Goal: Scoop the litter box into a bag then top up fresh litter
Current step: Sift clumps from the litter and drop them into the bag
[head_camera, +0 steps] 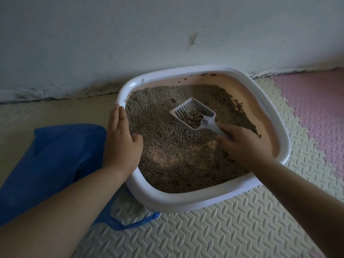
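Gripping the handle of the slotted white litter scoop, the right hand reaches in from the near right, fingers curled round it. The left hand lies flat on the left rim of the white litter box, fingers straight, holding nothing. The scoop head sits over the middle of the box and carries dark clumps. Grey-brown litter covers most of the pink floor; a bare streak shows near the centre. A blue bag lies just beside the box's left side.
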The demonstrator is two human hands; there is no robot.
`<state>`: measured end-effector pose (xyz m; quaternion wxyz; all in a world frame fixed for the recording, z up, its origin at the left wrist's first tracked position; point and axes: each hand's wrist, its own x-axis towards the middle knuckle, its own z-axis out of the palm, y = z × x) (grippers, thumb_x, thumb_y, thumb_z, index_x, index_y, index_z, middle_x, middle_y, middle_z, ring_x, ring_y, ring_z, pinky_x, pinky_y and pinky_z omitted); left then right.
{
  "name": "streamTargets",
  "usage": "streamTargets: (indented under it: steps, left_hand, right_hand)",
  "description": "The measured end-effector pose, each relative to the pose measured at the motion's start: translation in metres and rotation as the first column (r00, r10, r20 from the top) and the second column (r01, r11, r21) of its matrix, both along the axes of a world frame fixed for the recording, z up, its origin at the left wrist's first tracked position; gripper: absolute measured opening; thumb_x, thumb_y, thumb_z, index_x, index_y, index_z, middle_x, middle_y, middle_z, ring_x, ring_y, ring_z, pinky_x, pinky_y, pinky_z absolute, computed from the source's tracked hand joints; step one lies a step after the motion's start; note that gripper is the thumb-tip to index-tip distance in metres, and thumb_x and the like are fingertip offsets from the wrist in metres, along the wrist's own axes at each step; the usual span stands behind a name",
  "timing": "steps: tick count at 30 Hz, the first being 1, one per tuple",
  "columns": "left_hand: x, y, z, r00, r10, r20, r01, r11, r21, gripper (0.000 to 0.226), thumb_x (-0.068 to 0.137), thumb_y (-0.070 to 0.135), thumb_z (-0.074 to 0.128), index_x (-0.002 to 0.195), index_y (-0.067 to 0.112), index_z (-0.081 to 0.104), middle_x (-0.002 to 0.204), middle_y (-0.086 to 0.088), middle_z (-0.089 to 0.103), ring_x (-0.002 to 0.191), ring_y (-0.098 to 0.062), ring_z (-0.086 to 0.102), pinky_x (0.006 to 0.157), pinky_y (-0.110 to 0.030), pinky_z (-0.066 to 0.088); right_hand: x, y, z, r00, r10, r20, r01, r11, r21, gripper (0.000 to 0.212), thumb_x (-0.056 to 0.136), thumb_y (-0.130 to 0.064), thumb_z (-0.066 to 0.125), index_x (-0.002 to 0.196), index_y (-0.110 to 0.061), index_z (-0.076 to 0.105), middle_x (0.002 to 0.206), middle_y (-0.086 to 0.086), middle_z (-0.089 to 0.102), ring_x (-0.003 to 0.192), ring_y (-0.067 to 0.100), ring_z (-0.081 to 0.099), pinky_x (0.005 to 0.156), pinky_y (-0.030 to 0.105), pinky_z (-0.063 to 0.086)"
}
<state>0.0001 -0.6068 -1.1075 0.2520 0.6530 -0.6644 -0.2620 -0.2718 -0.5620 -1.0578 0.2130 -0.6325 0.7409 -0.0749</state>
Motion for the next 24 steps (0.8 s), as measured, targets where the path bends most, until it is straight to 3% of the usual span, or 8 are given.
streamTargets:
  steps: [4,8,13,17,21,24]
  left_hand:
    - [0.001,0.001,-0.001,1.000,0.002,-0.008,-0.002,1.000,0.003,0.071,0.096,0.015,0.044,0.154,0.018,0.002,0.160,0.011,-0.009,0.147,-0.012,0.002,0.111,-0.022,0.017]
    - [0.000,0.001,-0.001,1.000,0.002,-0.009,-0.002,1.000,0.004,0.071,0.097,0.015,0.044,0.154,0.017,0.002,0.160,0.010,-0.009,0.147,-0.011,0.001,0.109,-0.020,0.014]
    - [0.001,0.000,-0.001,1.000,-0.001,-0.006,0.001,1.000,-0.013,0.070,0.096,0.014,0.044,0.154,0.015,0.004,0.161,0.006,-0.007,0.147,-0.012,0.001,0.110,-0.020,0.013]
    - [0.000,0.000,-0.001,1.000,-0.003,0.004,0.003,1.000,-0.018,0.070,0.095,0.013,0.044,0.154,0.013,0.005,0.161,0.003,-0.005,0.147,-0.013,0.001,0.109,-0.019,0.012]
    - [-0.001,-0.001,-0.001,1.000,-0.003,0.016,0.003,1.000,-0.020,0.071,0.094,0.012,0.044,0.154,0.012,0.006,0.161,0.002,-0.004,0.147,-0.014,0.002,0.110,-0.020,0.012]
    - [0.000,0.000,-0.001,1.000,-0.001,0.002,0.001,1.000,-0.011,0.071,0.095,0.013,0.044,0.154,0.013,0.005,0.161,0.003,-0.005,0.147,-0.014,0.003,0.112,-0.024,0.014]
  right_hand:
    - [0.007,-0.031,-0.002,1.000,0.003,-0.025,-0.001,0.998,0.069,0.022,0.094,-0.025,0.049,0.102,-0.016,0.068,0.074,0.007,0.066,0.059,0.021,0.057,0.051,0.027,0.038]
    - [0.010,-0.054,-0.001,0.996,0.023,-0.090,-0.009,0.988,0.155,0.024,0.093,-0.024,0.049,0.093,-0.011,0.069,0.077,0.015,0.068,0.055,0.020,0.049,0.052,0.027,0.038]
    - [0.011,-0.080,0.008,0.993,0.040,-0.107,-0.014,0.973,0.231,0.026,0.093,-0.021,0.050,0.096,-0.004,0.070,0.069,0.007,0.056,0.051,0.015,0.043,0.045,0.022,0.034]
    - [0.018,-0.101,0.005,0.994,0.050,-0.100,-0.022,0.964,0.265,0.029,0.094,-0.025,0.050,0.100,-0.002,0.067,0.069,0.007,0.057,0.051,0.014,0.043,0.046,0.023,0.037]
    - [0.033,-0.117,-0.005,0.995,0.015,-0.100,0.004,0.982,0.191,0.035,0.095,-0.036,0.047,0.089,-0.005,0.063,0.063,0.003,0.054,0.047,0.013,0.042,0.045,0.023,0.039]
    - [0.041,-0.116,-0.027,0.994,-0.050,-0.093,0.062,0.990,0.125,0.027,0.096,-0.028,0.046,0.092,-0.008,0.064,0.067,0.002,0.059,0.046,0.012,0.044,0.039,0.021,0.036]
